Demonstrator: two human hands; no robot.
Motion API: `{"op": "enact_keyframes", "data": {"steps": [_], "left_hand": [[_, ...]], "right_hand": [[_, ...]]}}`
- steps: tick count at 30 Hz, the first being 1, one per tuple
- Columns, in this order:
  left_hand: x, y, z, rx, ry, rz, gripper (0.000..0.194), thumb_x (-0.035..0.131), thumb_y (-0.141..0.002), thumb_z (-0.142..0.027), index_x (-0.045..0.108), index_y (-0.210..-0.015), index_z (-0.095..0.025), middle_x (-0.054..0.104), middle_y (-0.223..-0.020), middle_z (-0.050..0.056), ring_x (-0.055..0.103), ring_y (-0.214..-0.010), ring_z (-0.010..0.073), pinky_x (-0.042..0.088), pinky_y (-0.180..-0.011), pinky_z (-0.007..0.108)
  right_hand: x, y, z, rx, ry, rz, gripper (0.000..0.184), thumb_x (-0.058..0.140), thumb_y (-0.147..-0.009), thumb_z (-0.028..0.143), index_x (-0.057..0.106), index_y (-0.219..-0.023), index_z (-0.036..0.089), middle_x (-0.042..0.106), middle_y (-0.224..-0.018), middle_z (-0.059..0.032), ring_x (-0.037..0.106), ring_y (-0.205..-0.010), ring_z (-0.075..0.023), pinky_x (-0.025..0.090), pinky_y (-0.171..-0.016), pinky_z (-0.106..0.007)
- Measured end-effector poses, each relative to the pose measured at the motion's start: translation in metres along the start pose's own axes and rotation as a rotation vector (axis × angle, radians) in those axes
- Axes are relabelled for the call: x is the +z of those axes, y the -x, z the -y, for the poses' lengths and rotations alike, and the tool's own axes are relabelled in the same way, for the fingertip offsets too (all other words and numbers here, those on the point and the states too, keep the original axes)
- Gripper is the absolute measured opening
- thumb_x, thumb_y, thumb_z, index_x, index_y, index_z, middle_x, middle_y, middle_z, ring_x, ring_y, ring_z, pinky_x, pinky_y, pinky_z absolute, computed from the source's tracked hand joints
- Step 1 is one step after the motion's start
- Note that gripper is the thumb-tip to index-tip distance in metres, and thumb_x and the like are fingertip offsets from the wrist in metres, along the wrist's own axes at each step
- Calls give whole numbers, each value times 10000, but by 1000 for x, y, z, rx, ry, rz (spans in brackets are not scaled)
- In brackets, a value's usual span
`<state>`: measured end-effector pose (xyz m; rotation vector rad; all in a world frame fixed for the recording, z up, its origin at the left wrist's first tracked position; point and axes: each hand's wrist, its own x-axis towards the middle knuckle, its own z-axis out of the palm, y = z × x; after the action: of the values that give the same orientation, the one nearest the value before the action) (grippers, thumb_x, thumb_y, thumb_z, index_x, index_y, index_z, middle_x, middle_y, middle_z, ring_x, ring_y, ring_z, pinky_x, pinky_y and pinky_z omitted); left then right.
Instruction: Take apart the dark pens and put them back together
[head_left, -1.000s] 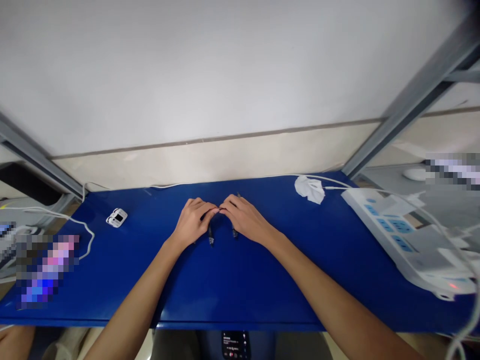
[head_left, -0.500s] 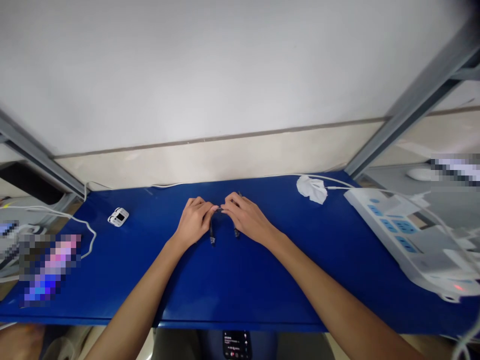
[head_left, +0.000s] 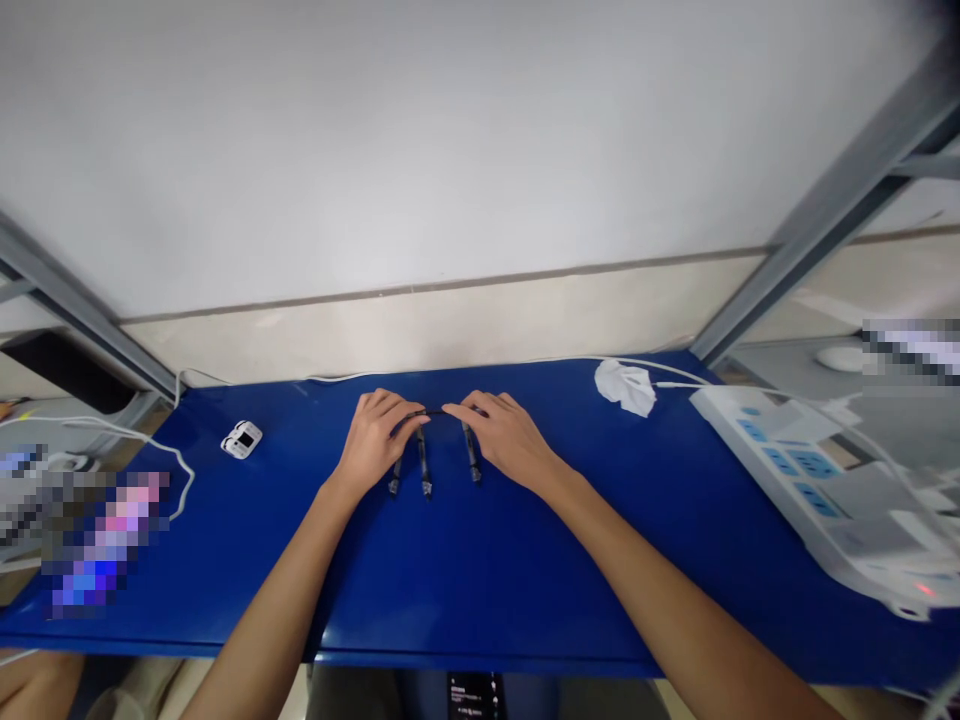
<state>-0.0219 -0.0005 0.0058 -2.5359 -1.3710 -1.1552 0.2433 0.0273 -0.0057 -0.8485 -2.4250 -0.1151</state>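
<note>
While both hands (head_left: 376,437) pinch a thin black stick (head_left: 433,411), phone text (head_left: 463,691) unreadable

Thin black stick (head_left: 433,411), ends hidden
Left grip (head_left: 377,436) and right grip (head_left: 504,434) cover them; the bottom edge crops the phone (head_left: 474,698), its text too small to read.

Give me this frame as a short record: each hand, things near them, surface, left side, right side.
left hand: pinching a thin black stick
right hand: pinching the same stick, farther right
near hands: three dark pen-like pieces
surface: blue tabletop
left side: small white case
right side: crumpled white tissue, white power strip
</note>
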Motion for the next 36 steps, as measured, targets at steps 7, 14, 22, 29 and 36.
{"op": "enact_keyframes", "data": {"steps": [7,14,22,29,36], "left_hand": [[-7,0,6,-20,-20,-58,270,597,-1051,-378,746,-1260,-296,784,-1046,64,653,-999,259,430,-932,456],[-6,0,3,3,-14,-3,254,604,-1049,-367,745,-1246,-293,781,-1059,60,651,-1017,254,426,-932,451],[4,1,-10,46,7,61,236,592,-1055,-360,739,-1220,-278,775,-1040,65,651,-990,248,421,-912,441],[4,0,-14,49,-37,44,210,586,-1063,-322,734,-1191,-248,770,-1019,52,651,-981,224,424,-913,420],[5,1,-14,63,-55,5,200,624,-1044,-327,745,-1186,-252,784,-1032,48,668,-988,218,441,-918,419]], "right_hand": [[-3,3,-12,23,34,-32,669,407,-904,-79,614,-1446,254,683,-1172,-116,629,-961,-242,447,-863,-396],[-3,2,-8,28,28,-10,604,430,-952,-42,631,-1434,260,681,-1172,-107,619,-928,-231,429,-857,-379],[0,-1,1,-32,30,21,500,417,-1026,22,629,-1415,255,684,-1146,-107,613,-932,-232,430,-848,-379],[-3,-3,6,-6,9,12,389,425,-1082,120,564,-1431,224,699,-1167,-127,655,-1014,-266,464,-882,-413],[-5,-3,8,93,-181,-46,136,450,-1112,272,522,-1201,197,666,-1093,-130,651,-956,-267,531,-857,-419]]}}
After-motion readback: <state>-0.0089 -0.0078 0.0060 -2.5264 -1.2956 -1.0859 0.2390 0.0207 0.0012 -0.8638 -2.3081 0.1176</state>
